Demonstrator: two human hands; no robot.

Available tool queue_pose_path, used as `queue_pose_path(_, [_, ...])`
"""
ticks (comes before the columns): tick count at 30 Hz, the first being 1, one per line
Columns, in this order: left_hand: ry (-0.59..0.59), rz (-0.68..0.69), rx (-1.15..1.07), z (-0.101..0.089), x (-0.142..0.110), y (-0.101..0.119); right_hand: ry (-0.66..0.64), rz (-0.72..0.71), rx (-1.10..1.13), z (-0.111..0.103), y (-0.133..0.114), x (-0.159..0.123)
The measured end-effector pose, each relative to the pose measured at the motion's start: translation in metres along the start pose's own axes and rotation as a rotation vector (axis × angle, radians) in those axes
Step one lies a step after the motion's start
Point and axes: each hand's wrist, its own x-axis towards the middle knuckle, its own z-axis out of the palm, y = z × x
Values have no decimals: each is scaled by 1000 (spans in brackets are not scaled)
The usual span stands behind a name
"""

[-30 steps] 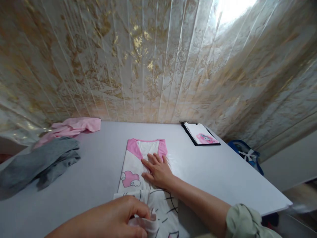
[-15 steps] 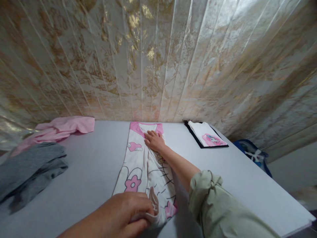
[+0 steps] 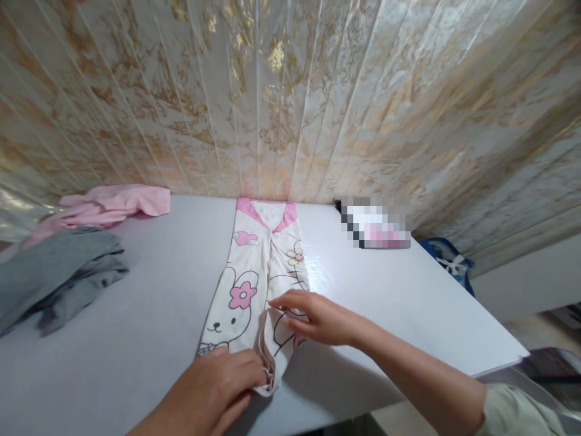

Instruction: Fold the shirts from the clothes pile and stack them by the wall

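A long white garment (image 3: 254, 254) with cartoon prints and pink trim around a V-shaped opening lies in a narrow strip on the white table. My left hand (image 3: 222, 375) is closed on its near end, where bunched layers of cloth stand up in a fold beside my fingers. Over the right side of the same garment, my right hand (image 3: 318, 315) is held with fingers stretched out and slightly apart. Its fingertips are at the raised fold; whether they press on the cloth is hard to tell.
On the left lie a crumpled pink cloth (image 3: 122, 203) and a grey garment (image 3: 68, 260). A folded black-and-white item (image 3: 376, 227), partly pixelated, sits at the back right. Beyond the table's (image 3: 399, 303) right edge is a blue bag (image 3: 449, 260). A patterned curtain (image 3: 272, 121) hangs behind.
My right hand has left the garment's far end by the pink trim and come back toward me to its near part. My left hand stays on the near end. The view has tilted down slightly.
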Motion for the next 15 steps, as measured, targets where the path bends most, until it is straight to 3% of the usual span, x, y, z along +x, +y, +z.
queue_pose_path(4, [82, 14, 73, 18, -9, 0, 38, 39, -9, 18, -11, -22])
queue_pose_path(11, [243, 35, 90, 45, -27, 8, 80, 100, 44, 22, -23, -77])
queue_pose_path(15, [262, 54, 39, 54, -37, 14, 56, 135, -54, 32, -30, -109])
